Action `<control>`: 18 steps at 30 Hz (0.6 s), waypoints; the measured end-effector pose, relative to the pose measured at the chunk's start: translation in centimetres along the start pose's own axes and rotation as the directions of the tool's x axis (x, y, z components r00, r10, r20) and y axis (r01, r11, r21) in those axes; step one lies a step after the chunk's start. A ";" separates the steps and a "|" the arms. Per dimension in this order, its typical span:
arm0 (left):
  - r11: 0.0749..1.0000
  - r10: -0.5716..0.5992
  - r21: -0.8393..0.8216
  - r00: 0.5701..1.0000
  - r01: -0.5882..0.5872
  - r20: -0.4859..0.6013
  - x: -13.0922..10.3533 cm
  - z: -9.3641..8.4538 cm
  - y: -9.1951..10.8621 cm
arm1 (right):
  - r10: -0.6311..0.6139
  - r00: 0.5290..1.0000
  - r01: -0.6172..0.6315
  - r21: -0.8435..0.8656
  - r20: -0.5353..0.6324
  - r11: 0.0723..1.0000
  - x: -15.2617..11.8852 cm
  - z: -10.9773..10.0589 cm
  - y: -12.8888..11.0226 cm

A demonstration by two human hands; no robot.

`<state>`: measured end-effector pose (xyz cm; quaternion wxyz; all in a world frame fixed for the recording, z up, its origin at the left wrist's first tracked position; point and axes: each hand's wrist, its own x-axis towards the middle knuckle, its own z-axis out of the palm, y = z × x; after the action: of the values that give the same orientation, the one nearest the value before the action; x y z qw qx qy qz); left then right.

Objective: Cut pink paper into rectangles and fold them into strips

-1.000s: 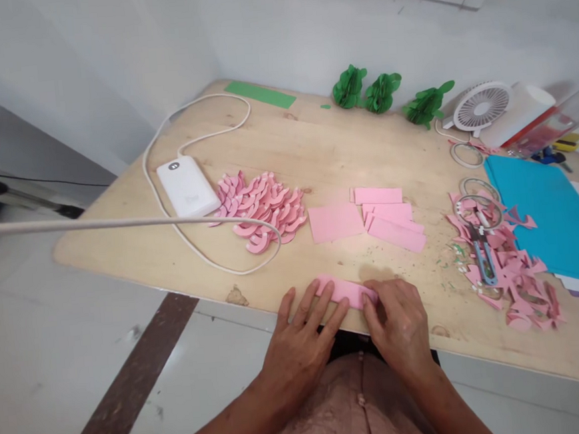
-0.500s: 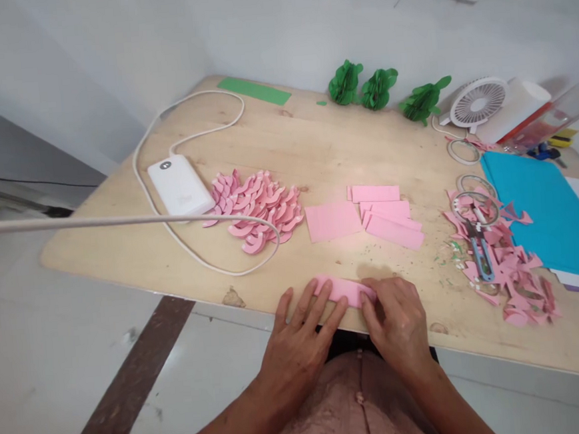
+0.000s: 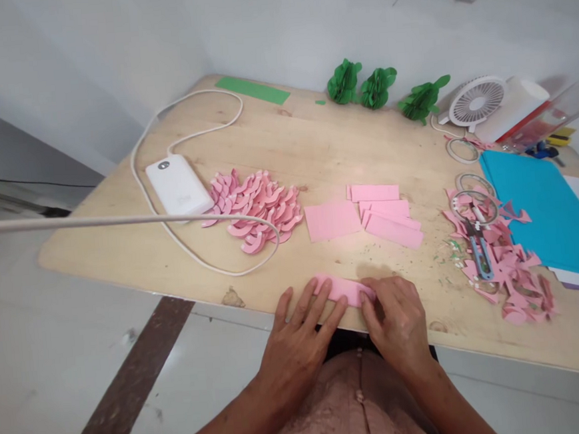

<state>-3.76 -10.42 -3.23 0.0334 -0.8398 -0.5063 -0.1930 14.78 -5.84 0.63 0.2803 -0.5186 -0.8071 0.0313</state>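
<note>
A pink paper strip (image 3: pixel 344 290) lies at the table's front edge, under both my hands. My left hand (image 3: pixel 303 329) rests on its left part with the fingers spread out flat. At the strip's right end, my right hand (image 3: pixel 394 309) pinches the paper between thumb and curled fingers. Just beyond are a larger pink paper sheet (image 3: pixel 332 221) and several pink strips (image 3: pixel 393 227), partly overlapping. A heap of curved pink paper pieces (image 3: pixel 263 209) lies to the left of them.
A white power bank (image 3: pixel 179 185) with a looping white cable (image 3: pixel 224 273) sits at left. At right, scissors (image 3: pixel 480 255) lie on pink scraps (image 3: pixel 522 279) beside a blue folder (image 3: pixel 544 210). Green paper shapes (image 3: pixel 380 89) and a small fan (image 3: pixel 478 102) stand along the wall.
My hands and the pink strip stay almost in place. The whole view has shifted very slightly.
</note>
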 end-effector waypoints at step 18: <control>1.000 0.015 0.018 0.999 -0.015 0.034 0.1 -0.2 0.0 | 0.000 0.999 -0.002 -0.049 -0.035 0.999 -0.7 -0.8 0.3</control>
<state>-3.84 -10.39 -2.98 0.0339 -0.8464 -0.5021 -0.1740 15.62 -6.52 0.92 0.2815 -0.5261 -0.8025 0.0028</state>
